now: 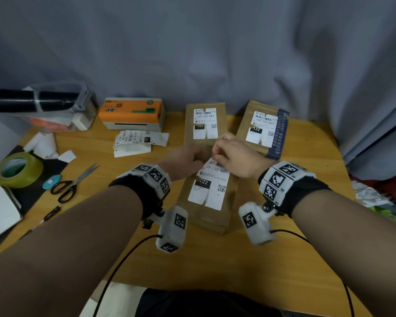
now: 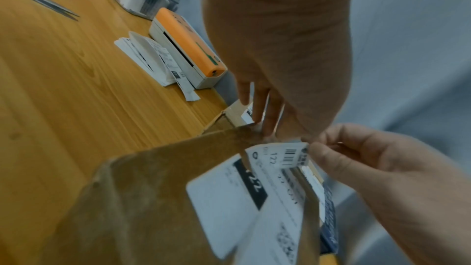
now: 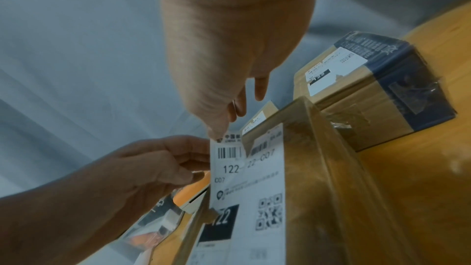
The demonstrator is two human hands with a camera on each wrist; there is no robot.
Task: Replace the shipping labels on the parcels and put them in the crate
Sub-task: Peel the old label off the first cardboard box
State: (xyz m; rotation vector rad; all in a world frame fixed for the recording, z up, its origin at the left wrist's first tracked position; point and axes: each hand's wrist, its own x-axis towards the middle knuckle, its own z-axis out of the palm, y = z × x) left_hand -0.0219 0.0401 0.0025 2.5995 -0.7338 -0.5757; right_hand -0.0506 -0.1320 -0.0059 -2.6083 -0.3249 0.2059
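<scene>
Three brown parcels lie on the wooden table (image 1: 124, 216). On the near parcel (image 1: 212, 216) (image 2: 153, 188) (image 3: 318, 188) is a torn white shipping label (image 1: 212, 186) (image 2: 219, 198) (image 3: 254, 188) printed 122. My right hand (image 1: 217, 154) (image 2: 309, 148) (image 3: 219, 135) pinches the label's far left corner, which stands lifted off the cardboard. My left hand (image 1: 190, 156) (image 2: 262, 112) (image 3: 163, 164) holds the parcel's far end with curled fingers, right beside the lifted strip. A second parcel (image 1: 189, 124) lies behind, and a third (image 1: 245, 124) (image 3: 369, 98) with blue tape at the back right.
An orange-topped label printer (image 1: 133, 113) (image 2: 186, 47) stands at the back, loose printed labels (image 1: 135, 140) in front of it. Scissors (image 1: 73, 181), a green tape roll (image 1: 17, 170) and a clear plastic box (image 1: 62, 108) occupy the left. A grey curtain hangs behind.
</scene>
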